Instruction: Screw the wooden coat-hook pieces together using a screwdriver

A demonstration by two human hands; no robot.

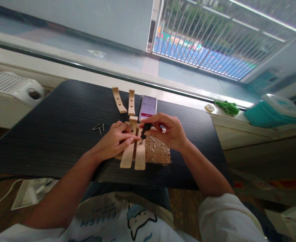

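My right hand (167,131) grips the black handle of a small screwdriver (146,129), held nearly upright. Its tip points down at the right curved wooden piece (140,160), where the point of contact is too small to make out. Beside it lies the left curved wooden piece (127,159); my left hand (117,140) rests over this one, fingers stretched toward the screwdriver's tip. Under both pieces is a tape-wrapped cardboard block (160,150), and their near ends stick out past its front edge.
Two more curved wooden pieces with holes, one (118,101) left of the other (131,103), lie farther back beside a phone (148,105) showing a timer. Several screws (99,128) are left of my left hand. The black table (49,134) meets a windowsill holding a tape roll (209,108) and green cloth (227,107).
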